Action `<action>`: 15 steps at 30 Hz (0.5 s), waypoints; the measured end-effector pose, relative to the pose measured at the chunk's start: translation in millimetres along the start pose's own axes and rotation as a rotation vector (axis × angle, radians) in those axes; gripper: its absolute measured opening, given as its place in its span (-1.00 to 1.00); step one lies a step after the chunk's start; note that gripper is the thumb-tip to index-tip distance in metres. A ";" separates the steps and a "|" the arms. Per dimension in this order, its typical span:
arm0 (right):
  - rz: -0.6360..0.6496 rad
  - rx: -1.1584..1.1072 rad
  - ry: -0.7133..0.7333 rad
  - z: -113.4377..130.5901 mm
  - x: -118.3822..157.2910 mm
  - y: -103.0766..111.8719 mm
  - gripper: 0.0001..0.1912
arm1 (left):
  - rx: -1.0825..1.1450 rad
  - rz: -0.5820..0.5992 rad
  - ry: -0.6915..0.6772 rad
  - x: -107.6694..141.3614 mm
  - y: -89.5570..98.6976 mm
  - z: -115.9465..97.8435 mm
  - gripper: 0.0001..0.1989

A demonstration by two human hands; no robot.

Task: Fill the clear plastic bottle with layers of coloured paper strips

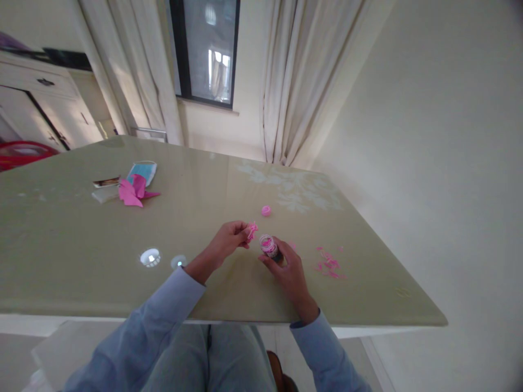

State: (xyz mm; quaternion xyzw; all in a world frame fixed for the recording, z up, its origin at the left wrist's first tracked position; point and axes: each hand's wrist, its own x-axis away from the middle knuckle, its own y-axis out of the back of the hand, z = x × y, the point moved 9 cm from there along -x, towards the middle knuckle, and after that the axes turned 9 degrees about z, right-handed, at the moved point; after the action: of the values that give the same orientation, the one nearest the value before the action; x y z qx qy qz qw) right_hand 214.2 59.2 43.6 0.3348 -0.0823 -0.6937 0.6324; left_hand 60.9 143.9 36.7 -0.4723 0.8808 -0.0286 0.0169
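Note:
My left hand [233, 238] pinches a small bunch of pink shreds [253, 231], which look like paper scraps, just left of a small jar. My right hand [289, 269] is wrapped around that small clear jar [268, 246], its mouth tilted up and toward the left. Pink bits show inside the jar. Beyond the hands, a round pink lid [266, 210] lies on the table. To the right of my right hand is a loose scatter of more pink scraps [329, 263].
On the left of the glossy table [196, 190] lie a crumpled pink paper [137, 191], a blue face mask [143, 173], a small card [107, 182] and a clear plastic piece [105, 194]. A wall borders the right side. Curtains [286, 81] and a window stand behind.

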 end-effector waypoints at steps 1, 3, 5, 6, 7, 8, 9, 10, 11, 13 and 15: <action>-0.003 0.013 0.006 0.4 -0.8 -1.3 -0.56 | -0.021 -0.003 -0.014 0.8 -2.0 -3.8 -0.42; -0.017 0.034 0.015 1.0 -1.9 -3.2 -0.57 | -0.080 -0.029 -0.048 3.0 -5.1 -11.6 -0.51; -0.032 0.043 0.018 1.0 -2.2 -4.7 -0.57 | -0.126 -0.082 -0.087 5.5 -5.8 -17.8 -0.59; -0.039 0.045 0.020 0.9 -2.1 -5.4 -0.58 | -0.130 -0.117 -0.104 6.7 -5.2 -19.6 -0.63; -0.048 0.047 0.021 0.8 -1.8 -5.7 -0.58 | -0.119 -0.152 -0.119 7.8 -4.4 -20.4 -0.65; -0.055 0.048 0.024 0.9 -1.4 -6.2 -0.57 | -0.098 -0.185 -0.132 8.6 -3.5 -20.5 -0.67; -0.056 0.051 0.031 1.3 -0.9 -6.9 -0.57 | -0.074 -0.212 -0.144 9.2 -2.9 -20.2 -0.69; -0.054 0.055 0.039 1.9 -0.5 -7.8 -0.57 | -0.054 -0.234 -0.157 9.7 -2.8 -20.2 -0.70; -0.049 0.060 0.048 2.5 -0.1 -8.7 -0.56 | -0.046 -0.250 -0.170 10.3 -3.2 -20.8 -0.71; -0.036 0.066 0.058 3.2 0.5 -10.5 -0.56 | -0.081 -0.272 -0.187 12.5 -5.0 -24.1 -0.73; -0.031 0.064 0.060 3.1 1.1 -10.9 -0.56 | -0.166 -0.294 -0.193 17.0 -7.2 -29.7 -0.77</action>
State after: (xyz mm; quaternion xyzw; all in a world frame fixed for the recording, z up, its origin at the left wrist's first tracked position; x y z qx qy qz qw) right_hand 203.5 59.3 39.7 0.3765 -0.0802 -0.6903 0.6126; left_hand 55.9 126.8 66.8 -0.5960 0.7961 0.0874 0.0581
